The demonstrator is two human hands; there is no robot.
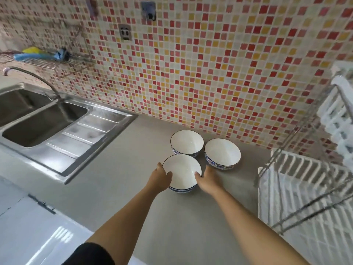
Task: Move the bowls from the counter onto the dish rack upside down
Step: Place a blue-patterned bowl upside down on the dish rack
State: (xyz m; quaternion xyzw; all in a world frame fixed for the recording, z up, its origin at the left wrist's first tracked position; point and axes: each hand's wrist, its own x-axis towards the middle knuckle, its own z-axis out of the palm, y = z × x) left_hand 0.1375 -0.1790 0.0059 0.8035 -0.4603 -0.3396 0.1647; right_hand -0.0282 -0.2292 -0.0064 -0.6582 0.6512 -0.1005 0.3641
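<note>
Three white bowls with blue patterned sides stand upright on the grey counter [118, 175]. The nearest bowl [182, 171] is held from both sides: my left hand [162, 178] grips its left rim with the thumb inside, and my right hand [207, 180] grips its right rim. It still rests on the counter. A second bowl [186, 141] stands behind it near the tiled wall, and a third bowl [222, 153] stands to the right. The white and metal dish rack [298, 188] stands at the right edge, with nothing on it.
A steel double sink [38, 119] with a drainboard and a curved tap [32, 75] lies at the left. A wire shelf [38, 58] with a brush hangs on the mosaic wall. White cabinet fronts run along the lower left.
</note>
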